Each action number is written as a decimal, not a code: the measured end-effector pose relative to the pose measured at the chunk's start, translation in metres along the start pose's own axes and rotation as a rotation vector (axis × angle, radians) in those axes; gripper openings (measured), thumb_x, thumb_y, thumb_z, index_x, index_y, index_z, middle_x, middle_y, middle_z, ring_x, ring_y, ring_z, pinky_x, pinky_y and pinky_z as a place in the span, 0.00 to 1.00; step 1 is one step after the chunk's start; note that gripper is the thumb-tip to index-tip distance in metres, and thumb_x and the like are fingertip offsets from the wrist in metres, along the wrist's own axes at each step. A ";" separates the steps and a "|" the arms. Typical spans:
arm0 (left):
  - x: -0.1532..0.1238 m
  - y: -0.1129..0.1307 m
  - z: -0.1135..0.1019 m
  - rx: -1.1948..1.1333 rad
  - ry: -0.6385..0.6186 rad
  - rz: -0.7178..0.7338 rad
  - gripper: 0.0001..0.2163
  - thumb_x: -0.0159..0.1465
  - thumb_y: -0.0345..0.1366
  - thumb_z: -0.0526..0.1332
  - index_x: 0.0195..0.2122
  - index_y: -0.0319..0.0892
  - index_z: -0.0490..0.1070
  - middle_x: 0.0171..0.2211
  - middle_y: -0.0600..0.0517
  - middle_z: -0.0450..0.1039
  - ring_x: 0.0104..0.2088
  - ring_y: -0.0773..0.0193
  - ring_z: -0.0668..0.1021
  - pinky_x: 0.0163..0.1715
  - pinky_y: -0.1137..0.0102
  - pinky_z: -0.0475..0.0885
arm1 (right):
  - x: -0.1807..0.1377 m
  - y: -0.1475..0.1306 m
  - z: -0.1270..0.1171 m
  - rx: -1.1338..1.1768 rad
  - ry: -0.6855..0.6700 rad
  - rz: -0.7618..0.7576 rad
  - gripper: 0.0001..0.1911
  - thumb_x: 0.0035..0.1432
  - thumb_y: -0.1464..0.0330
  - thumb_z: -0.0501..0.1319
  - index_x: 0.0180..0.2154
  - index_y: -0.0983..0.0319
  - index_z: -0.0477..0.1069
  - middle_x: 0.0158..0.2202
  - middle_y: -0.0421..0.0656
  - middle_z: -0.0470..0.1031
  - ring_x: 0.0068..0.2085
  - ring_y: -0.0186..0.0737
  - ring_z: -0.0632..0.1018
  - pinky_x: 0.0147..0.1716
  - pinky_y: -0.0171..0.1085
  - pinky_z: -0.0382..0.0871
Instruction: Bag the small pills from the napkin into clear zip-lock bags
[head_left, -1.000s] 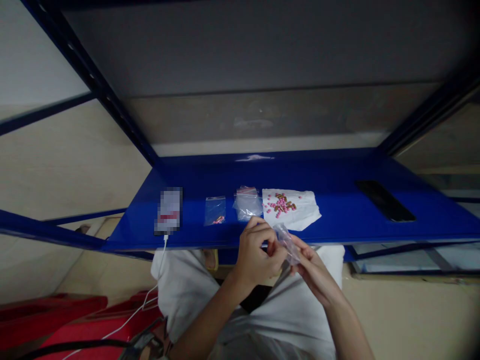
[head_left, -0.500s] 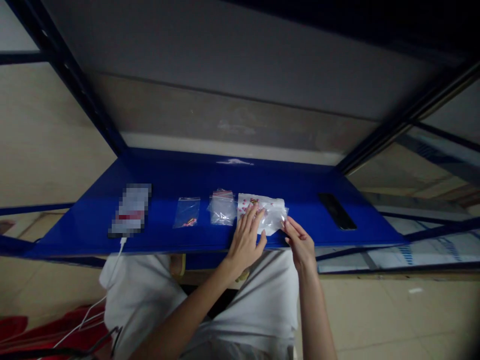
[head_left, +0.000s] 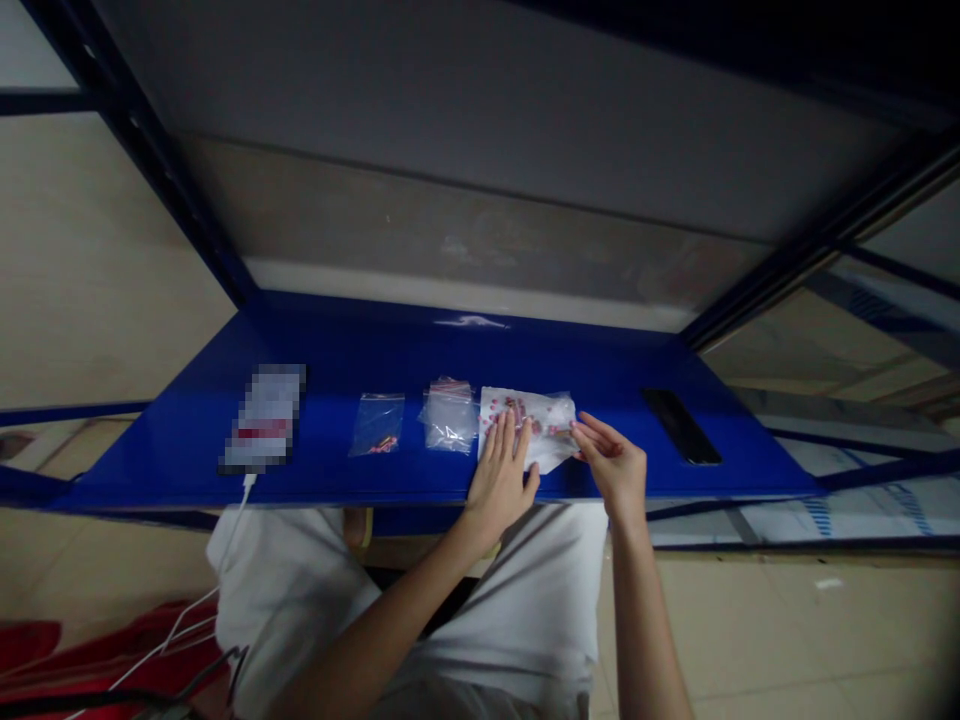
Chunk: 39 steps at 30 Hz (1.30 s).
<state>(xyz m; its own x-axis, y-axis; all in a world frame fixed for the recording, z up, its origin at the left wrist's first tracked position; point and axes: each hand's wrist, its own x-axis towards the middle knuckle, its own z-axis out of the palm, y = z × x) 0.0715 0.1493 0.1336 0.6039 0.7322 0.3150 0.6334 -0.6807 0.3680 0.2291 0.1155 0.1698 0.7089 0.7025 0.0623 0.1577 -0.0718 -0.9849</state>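
Observation:
My left hand (head_left: 504, 475) lies with fingers stretched out on a white sheet (head_left: 544, 460) that has small pink and red pieces or marks on it. A clear plastic bag (head_left: 561, 402) rests over the sheet's right part. At its right edge, my right hand (head_left: 616, 462) pinches the plastic between thumb and fingers. Small reddish bits show near those fingertips, too blurred to name. Left of the sheet is a stack of clear zip bags (head_left: 450, 418). Further left, a single zip bag (head_left: 377, 418) contains a few small red and gold pieces.
A phone (head_left: 262, 418) with a lit, blurred screen and a white charging cable (head_left: 241, 515) is at the left of the blue table (head_left: 330, 340). A dark phone (head_left: 681, 427) lies at the right. Blue frame posts and a back panel (head_left: 480, 245) surround the table.
My right hand has shifted slightly right and up, its wrist turned. My left fingers lie flatter on the sheet. More pink and reddish bits show at the sheet's right side.

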 end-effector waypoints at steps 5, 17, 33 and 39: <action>0.000 0.000 0.003 0.022 0.005 -0.007 0.30 0.64 0.41 0.50 0.64 0.35 0.42 0.66 0.41 0.40 0.65 0.52 0.45 0.63 0.57 0.51 | -0.003 -0.009 0.005 -0.070 0.056 -0.061 0.31 0.39 0.57 0.70 0.44 0.67 0.75 0.33 0.51 0.80 0.32 0.48 0.81 0.26 0.40 0.78; 0.000 0.003 0.002 0.060 0.012 -0.042 0.33 0.63 0.42 0.50 0.65 0.35 0.37 0.66 0.43 0.37 0.66 0.53 0.44 0.63 0.57 0.48 | -0.017 -0.016 0.016 -0.132 0.185 -0.199 0.26 0.47 0.58 0.66 0.46 0.66 0.75 0.36 0.51 0.80 0.33 0.48 0.80 0.29 0.41 0.77; -0.001 0.003 -0.003 0.080 0.001 -0.014 0.31 0.64 0.42 0.48 0.65 0.35 0.38 0.67 0.47 0.37 0.66 0.54 0.44 0.63 0.56 0.46 | -0.026 -0.008 0.028 -0.129 0.192 -0.168 0.24 0.50 0.57 0.62 0.46 0.65 0.72 0.37 0.49 0.77 0.38 0.45 0.78 0.27 0.37 0.76; -0.001 0.003 -0.007 0.082 0.008 0.033 0.29 0.65 0.41 0.45 0.65 0.34 0.40 0.66 0.47 0.39 0.66 0.57 0.42 0.64 0.56 0.45 | -0.017 0.017 0.025 -0.062 0.228 0.000 0.30 0.46 0.52 0.63 0.46 0.67 0.73 0.39 0.52 0.78 0.37 0.48 0.79 0.24 0.37 0.76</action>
<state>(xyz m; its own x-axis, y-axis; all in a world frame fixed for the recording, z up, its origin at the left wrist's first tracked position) 0.0695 0.1470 0.1401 0.6218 0.7090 0.3327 0.6507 -0.7041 0.2844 0.2023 0.1197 0.1482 0.8448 0.5249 0.1038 0.1945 -0.1204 -0.9735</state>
